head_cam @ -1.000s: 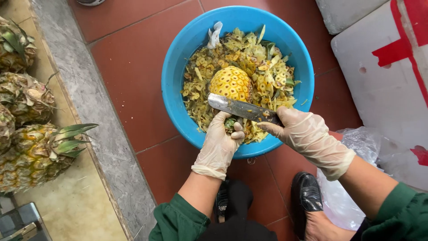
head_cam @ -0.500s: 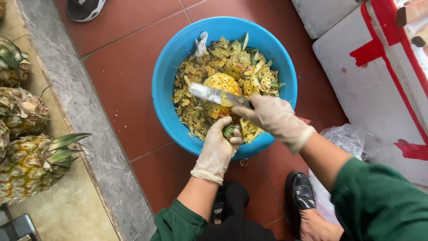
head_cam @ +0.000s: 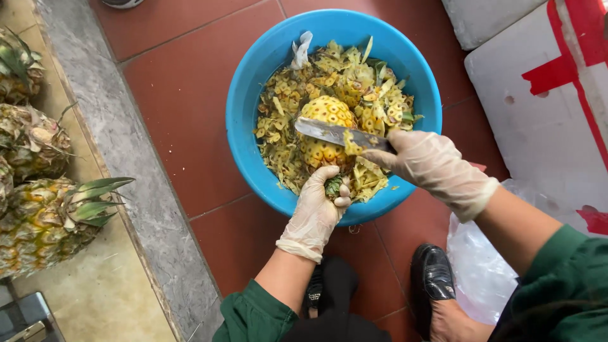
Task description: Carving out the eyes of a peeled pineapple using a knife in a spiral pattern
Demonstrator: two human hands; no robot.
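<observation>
A peeled yellow pineapple (head_cam: 324, 120) stands over a blue plastic basin (head_cam: 253, 120) full of pineapple peelings (head_cam: 367, 82). My left hand (head_cam: 315, 212), in a thin pale glove, grips the pineapple by its green stub at the near end. My right hand (head_cam: 425, 159), gloved too, holds a broad metal knife (head_cam: 332, 133) whose blade lies across the middle of the fruit. A strip of peel hangs off the blade.
Several unpeeled pineapples (head_cam: 44, 215) lie at the left on a pale floor behind a grey stone kerb (head_cam: 133, 177). White foam boxes with red tape (head_cam: 544, 95) stand at the right. A clear plastic bag (head_cam: 481, 266) and my black shoes (head_cam: 433, 278) sit on the red tiles.
The knife first moved up the fruit away from me, then came partway back toward its middle. My left hand kept its hold on the stub.
</observation>
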